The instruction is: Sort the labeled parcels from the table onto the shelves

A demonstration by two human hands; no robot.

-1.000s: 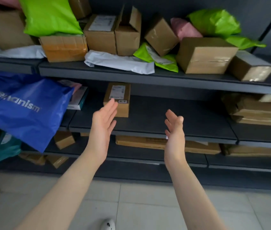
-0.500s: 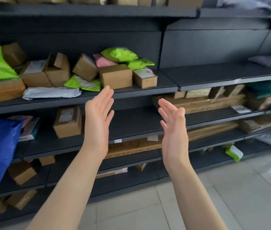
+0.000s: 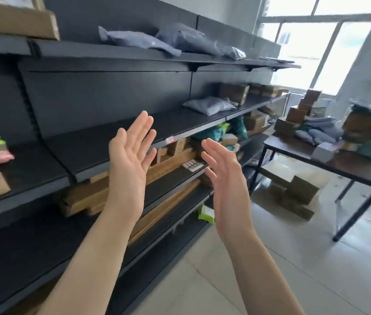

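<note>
My left hand [image 3: 132, 153] and my right hand [image 3: 224, 171] are both raised in front of me, palms facing each other, fingers spread, holding nothing. They hover in front of the dark shelves [image 3: 116, 139] that run along the left. A dark table [image 3: 348, 164] stands at the right, piled with cardboard boxes [image 3: 293, 114] and grey mailer bags [image 3: 316, 130]. On the shelves lie grey bags [image 3: 209, 105], brown boxes [image 3: 234, 93] and flat cartons [image 3: 171, 162].
More boxes [image 3: 293, 192] sit on the tiled floor under the table. A green-and-white packet [image 3: 206, 213] lies at the foot of the shelving. A bright window [image 3: 312, 48] fills the far wall. Open floor lies between shelves and table.
The view has swung right along the shelves, bringing the table and window into sight. Both hands stayed open and raised; the boxes of the earlier section slid off to the left.
</note>
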